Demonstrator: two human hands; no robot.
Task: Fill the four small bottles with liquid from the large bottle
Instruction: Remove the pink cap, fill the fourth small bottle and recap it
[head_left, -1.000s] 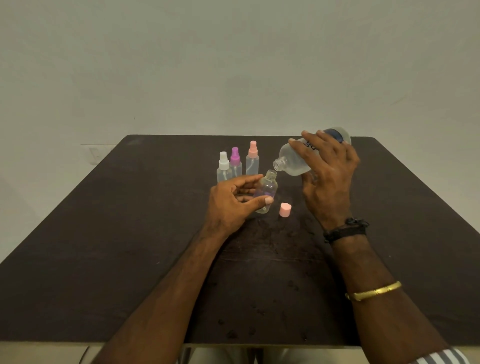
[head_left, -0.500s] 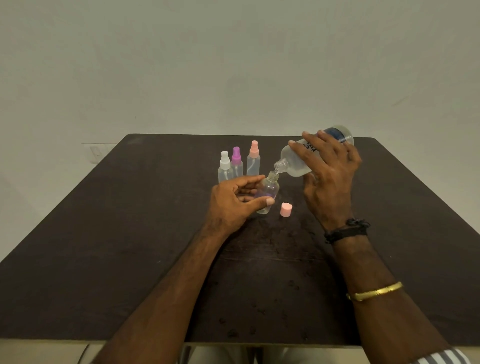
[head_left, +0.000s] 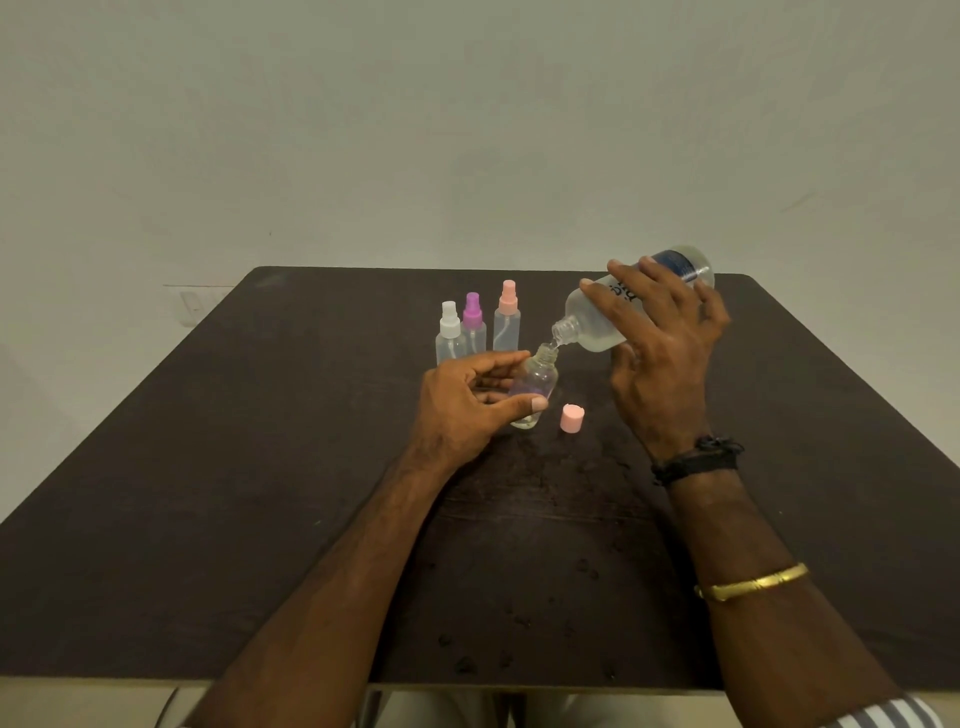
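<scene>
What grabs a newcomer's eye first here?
The pour at mid-table: the right hand holds the large bottle tipped, its mouth just above the neck of the small open bottle, which the left hand grips on the dark table. Next, the loose pink cap lies just right of that bottle, and three capped spray bottles stand clustered behind the left hand.

I see a dark brown wooden table (head_left: 260, 467), speckled darker toward its near edge. On it: a white-topped clear spray bottle (head_left: 449, 335), a purple-topped clear spray bottle (head_left: 472, 325), a pink-topped clear spray bottle (head_left: 507, 319), a pink round cap (head_left: 572, 418), a frosted large bottle (head_left: 597, 330) labelled dark blue.
</scene>
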